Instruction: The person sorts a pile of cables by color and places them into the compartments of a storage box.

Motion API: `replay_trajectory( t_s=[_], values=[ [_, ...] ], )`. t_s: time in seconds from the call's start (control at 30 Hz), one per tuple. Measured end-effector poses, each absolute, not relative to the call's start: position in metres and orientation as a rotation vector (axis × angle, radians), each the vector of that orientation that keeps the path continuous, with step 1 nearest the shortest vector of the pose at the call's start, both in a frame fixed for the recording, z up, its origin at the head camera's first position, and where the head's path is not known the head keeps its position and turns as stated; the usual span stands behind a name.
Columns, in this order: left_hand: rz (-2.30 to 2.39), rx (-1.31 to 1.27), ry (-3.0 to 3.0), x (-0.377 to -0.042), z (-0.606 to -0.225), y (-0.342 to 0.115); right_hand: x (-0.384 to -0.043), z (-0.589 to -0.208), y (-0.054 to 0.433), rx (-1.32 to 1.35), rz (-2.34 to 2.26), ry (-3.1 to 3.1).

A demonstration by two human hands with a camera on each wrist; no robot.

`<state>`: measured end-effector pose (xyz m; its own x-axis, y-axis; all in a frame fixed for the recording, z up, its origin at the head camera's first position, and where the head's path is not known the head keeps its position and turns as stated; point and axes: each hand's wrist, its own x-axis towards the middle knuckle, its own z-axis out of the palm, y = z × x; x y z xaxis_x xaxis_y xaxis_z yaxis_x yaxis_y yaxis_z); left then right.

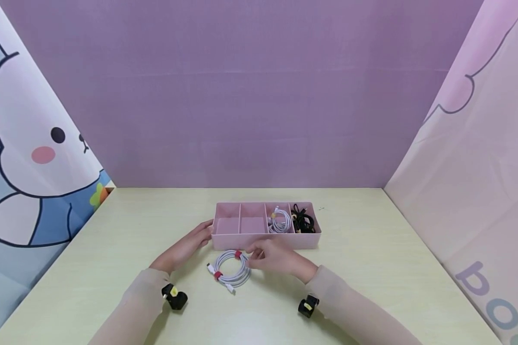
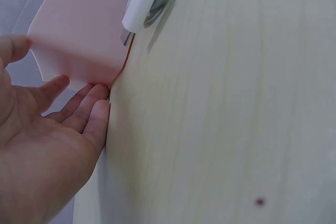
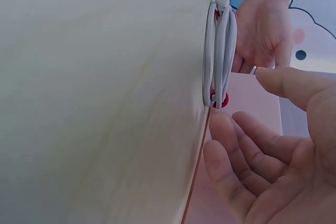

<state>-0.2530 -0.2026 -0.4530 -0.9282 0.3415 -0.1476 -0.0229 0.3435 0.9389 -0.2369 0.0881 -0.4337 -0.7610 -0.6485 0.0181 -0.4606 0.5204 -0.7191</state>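
Note:
A coiled white charging cable (image 1: 244, 274) with red ties lies on the table just in front of a pink divided box (image 1: 265, 241). My left hand (image 1: 193, 243) is at the box's left end; in the left wrist view its fingertips touch the pink wall (image 2: 86, 30), fingers extended. Right of the coil is my right hand (image 1: 277, 258), thumb and fingers apart. The right wrist view shows nothing gripped in it, with the coil (image 3: 226, 51) just beyond the fingertips.
Inside the box, a coiled white cable (image 1: 280, 221) fills the third compartment and a black cable bundle (image 1: 303, 221) the rightmost. The two left compartments hold nothing. A purple panel (image 1: 250, 105) stands behind the table (image 1: 371, 268), with printed cloths at both sides.

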Motion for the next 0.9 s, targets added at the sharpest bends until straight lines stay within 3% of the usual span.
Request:
replay_trajectory(
  t_s=[0.9],
  values=[
    [1.597, 0.300, 2.305, -0.252, -0.453, -0.200, -0.242, -0.446, 0.067, -1.017, -0.940, 2.589]
  ],
)
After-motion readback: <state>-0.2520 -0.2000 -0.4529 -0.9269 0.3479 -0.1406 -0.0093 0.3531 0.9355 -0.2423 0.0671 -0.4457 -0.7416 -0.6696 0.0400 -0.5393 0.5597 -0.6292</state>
